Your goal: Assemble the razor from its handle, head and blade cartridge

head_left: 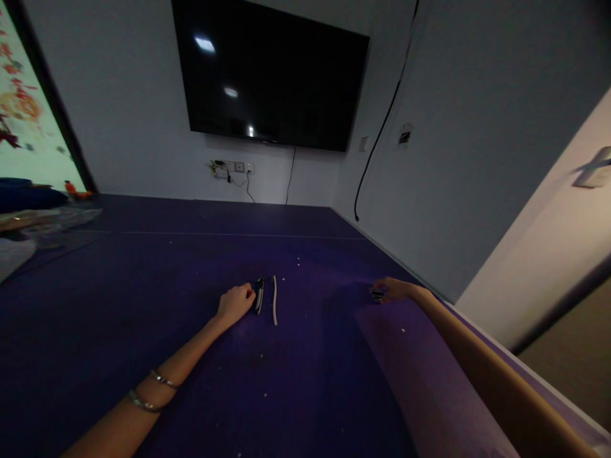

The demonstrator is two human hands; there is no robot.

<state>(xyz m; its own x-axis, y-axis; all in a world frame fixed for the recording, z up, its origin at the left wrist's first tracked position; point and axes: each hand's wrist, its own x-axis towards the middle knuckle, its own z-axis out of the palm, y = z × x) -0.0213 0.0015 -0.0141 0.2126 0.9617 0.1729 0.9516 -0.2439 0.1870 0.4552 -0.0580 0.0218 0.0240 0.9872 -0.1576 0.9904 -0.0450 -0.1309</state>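
Left hand [235, 303] closed on dark tool [259, 294], axis 12–6; pale strip [274, 299] at 3 o'clock; right hand [391, 290] pinching small object [377, 293].

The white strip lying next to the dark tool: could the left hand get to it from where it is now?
Probably yes. The left hand rests at the dark tool, and the white strip lies just beyond that on the purple surface, with only the slim tool between. The right hand is well off to the side.
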